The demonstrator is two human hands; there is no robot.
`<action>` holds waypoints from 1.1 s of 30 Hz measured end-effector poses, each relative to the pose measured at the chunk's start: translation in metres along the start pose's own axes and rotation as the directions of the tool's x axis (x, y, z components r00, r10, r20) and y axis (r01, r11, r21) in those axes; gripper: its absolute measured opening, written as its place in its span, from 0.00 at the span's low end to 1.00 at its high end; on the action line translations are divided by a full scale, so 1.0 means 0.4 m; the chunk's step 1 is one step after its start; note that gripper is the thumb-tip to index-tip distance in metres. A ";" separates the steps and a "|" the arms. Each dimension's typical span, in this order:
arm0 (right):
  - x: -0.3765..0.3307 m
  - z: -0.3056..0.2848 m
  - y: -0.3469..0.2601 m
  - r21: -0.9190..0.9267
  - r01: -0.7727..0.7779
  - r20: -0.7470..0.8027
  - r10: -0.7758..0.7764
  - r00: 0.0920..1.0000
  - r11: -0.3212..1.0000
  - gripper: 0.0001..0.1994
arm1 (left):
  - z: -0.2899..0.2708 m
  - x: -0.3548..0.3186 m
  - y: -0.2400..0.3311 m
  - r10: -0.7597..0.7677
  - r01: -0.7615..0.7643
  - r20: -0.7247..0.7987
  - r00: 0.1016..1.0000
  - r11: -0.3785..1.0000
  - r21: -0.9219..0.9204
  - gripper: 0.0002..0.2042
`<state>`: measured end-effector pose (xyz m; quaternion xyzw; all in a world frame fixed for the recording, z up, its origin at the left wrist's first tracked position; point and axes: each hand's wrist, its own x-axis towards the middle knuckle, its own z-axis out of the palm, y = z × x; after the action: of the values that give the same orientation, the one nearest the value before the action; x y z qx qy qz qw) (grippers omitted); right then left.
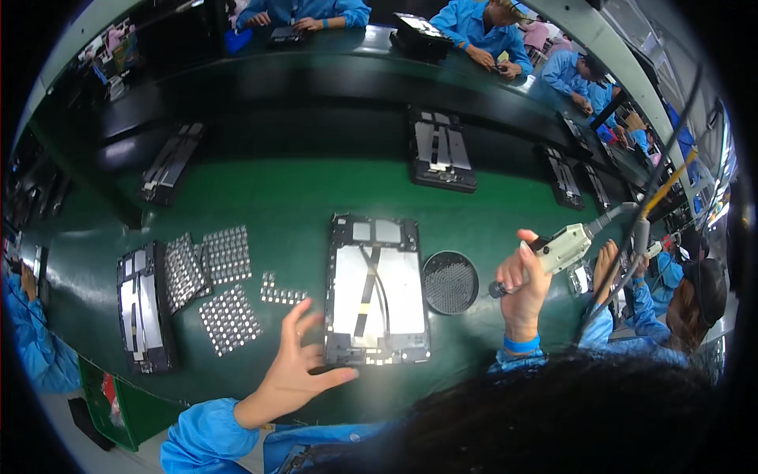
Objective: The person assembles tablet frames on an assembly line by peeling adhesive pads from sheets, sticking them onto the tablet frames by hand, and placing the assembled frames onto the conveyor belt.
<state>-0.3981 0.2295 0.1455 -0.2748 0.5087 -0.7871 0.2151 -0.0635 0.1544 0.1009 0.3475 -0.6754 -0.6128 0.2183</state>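
Note:
An opened tablet (407, 284) lies in front of me, its inside facing up, with a silver panel and a dark ribbon cable across it. My left hand (296, 359) is at its lower left corner, fingers apart and holding nothing; whether a fingertip touches the frame I cannot tell. My right hand (525, 284) is closed round a beige corded electric screwdriver (564, 250), raised to the right of the tablet. Between them stands a round black dish (477, 286) with small dark pieces in it. A small cut sheet of silver squares (282, 294) lies left of the tablet.
Several sheets of silver squares (229, 320) lie at the left beside another opened tablet (142, 316). Farther back more opened tablets (442, 150) rest on the bench. Co-workers in blue (482, 35) sit across and to the right. Cables (671, 150) hang at the right.

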 end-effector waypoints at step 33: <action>0.042 -0.141 0.121 0.162 0.084 0.079 -0.097 0.992 0.983 0.11 | 0.271 0.885 0.043 0.453 -0.142 0.027 0.891 0.220 0.965 0.27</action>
<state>-0.4445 0.2389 0.0861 -0.3134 0.4219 -0.8213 0.2219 -0.3799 -0.0328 0.0546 0.3472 -0.9224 0.0167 0.1685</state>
